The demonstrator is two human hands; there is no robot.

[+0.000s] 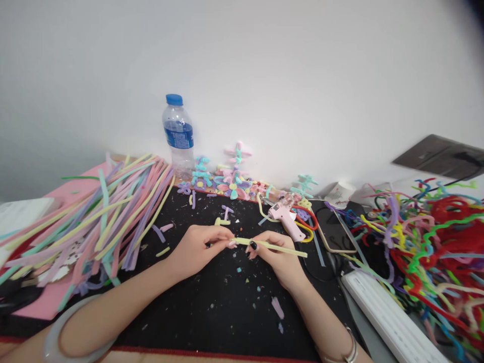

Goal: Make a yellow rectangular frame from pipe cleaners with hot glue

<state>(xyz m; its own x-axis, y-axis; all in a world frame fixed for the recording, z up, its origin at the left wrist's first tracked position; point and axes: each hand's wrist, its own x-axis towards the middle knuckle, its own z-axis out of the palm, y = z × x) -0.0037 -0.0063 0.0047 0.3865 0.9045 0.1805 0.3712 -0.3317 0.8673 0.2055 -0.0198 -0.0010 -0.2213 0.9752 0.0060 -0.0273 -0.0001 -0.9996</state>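
Observation:
A pale yellow pipe cleaner (282,248) stretches between my two hands above the black mat (212,312). My left hand (200,248) pinches its left end between thumb and fingertips. A short way along, my right hand (278,257) grips it too, and the loose end points out to the right past the knuckles. Just beyond my fingers lie a small yellow bent piece (222,222) and a purple T-shaped piece (227,209). Small cut scraps, such as a lilac bit (277,307), are scattered on the mat.
Straight pastel pipe cleaners (124,212) are heaped at left. Along the wall stand a water bottle (178,136) and finished pipe-cleaner flowers (232,187). A pink glue gun (288,220), a phone (336,231), a white power strip (389,317) and tangled bright pipe cleaners (434,237) occupy the right.

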